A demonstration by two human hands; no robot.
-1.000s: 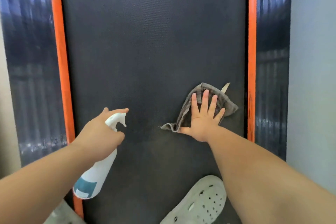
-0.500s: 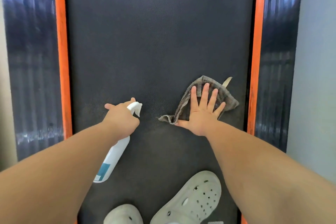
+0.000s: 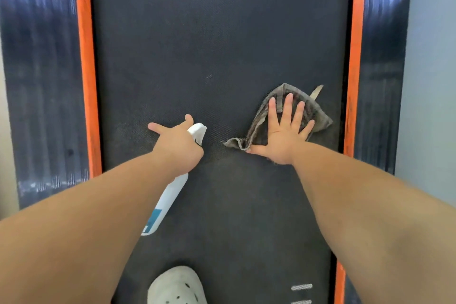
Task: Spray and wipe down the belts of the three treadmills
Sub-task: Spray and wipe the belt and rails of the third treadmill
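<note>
Near belt's [image 3: 222, 32] right edge, right hand [image 3: 283, 140] flat, pressing cloth [image 3: 318, 116]; left hand [image 3: 177, 145] clamped on spray bottle [image 3: 170, 195], nozzle probably aimed forward. Spray step; next, wipe across.

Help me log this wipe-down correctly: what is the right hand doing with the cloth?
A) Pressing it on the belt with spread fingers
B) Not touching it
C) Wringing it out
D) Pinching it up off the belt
A: the right hand lies open, fingers spread, on the cloth, which is on the belt; the left hand holds the bottle.
</note>
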